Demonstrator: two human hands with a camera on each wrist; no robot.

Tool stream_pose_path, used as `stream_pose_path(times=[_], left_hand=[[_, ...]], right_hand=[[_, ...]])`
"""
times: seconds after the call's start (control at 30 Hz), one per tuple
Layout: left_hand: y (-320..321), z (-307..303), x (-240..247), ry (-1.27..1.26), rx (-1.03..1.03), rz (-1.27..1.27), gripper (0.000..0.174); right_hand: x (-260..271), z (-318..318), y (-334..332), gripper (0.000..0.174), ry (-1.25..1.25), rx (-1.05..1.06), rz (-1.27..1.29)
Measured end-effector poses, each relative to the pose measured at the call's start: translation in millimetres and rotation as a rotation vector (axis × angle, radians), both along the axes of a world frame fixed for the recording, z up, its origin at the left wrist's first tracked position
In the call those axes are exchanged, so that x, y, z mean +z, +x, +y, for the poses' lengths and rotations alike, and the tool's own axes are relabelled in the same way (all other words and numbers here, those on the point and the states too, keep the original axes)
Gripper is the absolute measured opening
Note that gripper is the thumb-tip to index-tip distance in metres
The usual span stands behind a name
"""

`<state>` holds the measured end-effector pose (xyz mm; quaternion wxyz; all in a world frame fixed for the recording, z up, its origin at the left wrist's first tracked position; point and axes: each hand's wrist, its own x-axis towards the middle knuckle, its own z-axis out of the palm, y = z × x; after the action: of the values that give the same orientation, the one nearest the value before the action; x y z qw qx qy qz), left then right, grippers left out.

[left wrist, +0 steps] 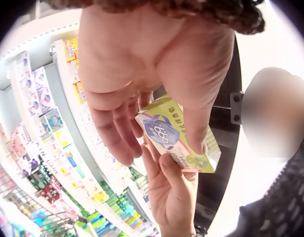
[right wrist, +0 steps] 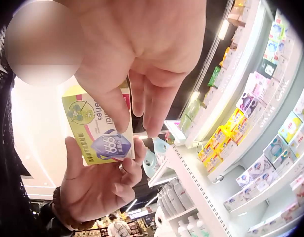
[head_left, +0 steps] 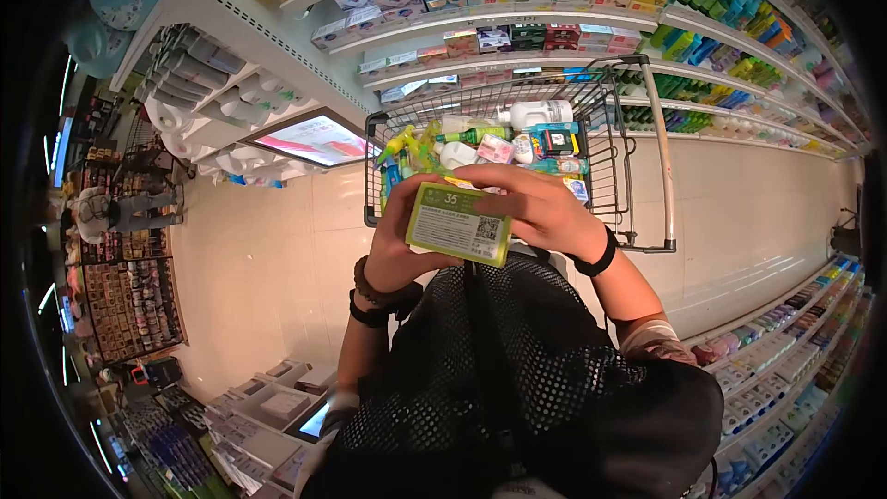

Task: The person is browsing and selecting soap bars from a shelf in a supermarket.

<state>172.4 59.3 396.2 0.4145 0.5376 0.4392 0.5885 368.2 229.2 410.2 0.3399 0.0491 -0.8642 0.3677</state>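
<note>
Finding 1: the green box (head_left: 457, 224) is held in both hands at chest level, clear of any surface. Its printed back panel with a QR code faces the head camera.

Finding 2: the left hand (head_left: 399, 240) grips the box at its 9 o'clock end, with the palm beneath and the fingers curled up round the short edge. The right hand (head_left: 536, 208) grips from 2 o'clock, fingers laid along the far long edge. In the right wrist view its thumb presses the front face.

Finding 3: the long axis of the box runs from 9 to 3 o'clock, dipping slightly at the 3 o'clock end. Each hand holds 1 end, so neither is nearer than the other.

Finding 4: the shopping cart (head_left: 658, 129) stands at 12 o'clock from the box, just beyond the hands, loaded with bottles and packets. Whether the box sits above the basket or short of its near rim cannot be told.

Finding 5: stocked shelves (head_left: 517, 0) run beyond the cart at 12 o'clock, and a display screen (head_left: 319, 140) sits at 10 o'clock.
</note>
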Motion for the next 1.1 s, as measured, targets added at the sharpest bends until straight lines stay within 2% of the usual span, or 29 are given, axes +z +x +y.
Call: stream_pose_path(times=[0.13, 0.2, 0.27, 0.33, 0.4, 0.47, 0.6, 0.67, 1.1], left_hand=[[8.6, -9.3, 15.7, 0.039, -0.026, -0.010, 0.092], [14.8, -10.7, 17.9, 0.187, 0.041, 0.118, 0.089], [20.4, -16.0, 23.4, 0.203, 0.088, 0.143, 0.085], [20.2, -19.3, 21.9, 0.284, 0.160, 0.208, 0.083], [20.8, -22.2, 21.6, 0.272, 0.177, 0.227, 0.083], [18.6, -24.6, 19.0, 0.292, 0.185, 0.321, 0.091], [20.0, -31.1, 19.1, 0.288, 0.187, 0.311, 0.091], [21.3, -32.3, 22.3, 0.276, 0.198, 0.223, 0.081], [15.5, -35.9, 21.0, 0.289, 0.203, 0.219, 0.081]], right_hand=[[7.5, -25.4, 4.6, 0.040, 0.015, -0.156, 0.061], [3.1, -35.2, 6.8, 0.034, -0.029, -0.189, 0.112], [-7.7, -49.2, 17.3, 0.030, -0.555, -0.107, 0.143], [-6.4, -65.2, 19.7, 0.032, -0.826, -0.092, 0.249], [-3.0, -70.9, 25.1, 0.034, -0.829, -0.090, 0.209], [-1.1, -76.1, 27.2, 0.036, -0.804, -0.078, 0.225], [2.2, -85.2, 27.3, 0.042, -0.770, -0.098, 0.228], [4.0, -86.7, 27.2, 0.042, -0.765, -0.099, 0.220], [7.8, -89.2, 21.8, 0.043, -0.757, -0.070, 0.213]])
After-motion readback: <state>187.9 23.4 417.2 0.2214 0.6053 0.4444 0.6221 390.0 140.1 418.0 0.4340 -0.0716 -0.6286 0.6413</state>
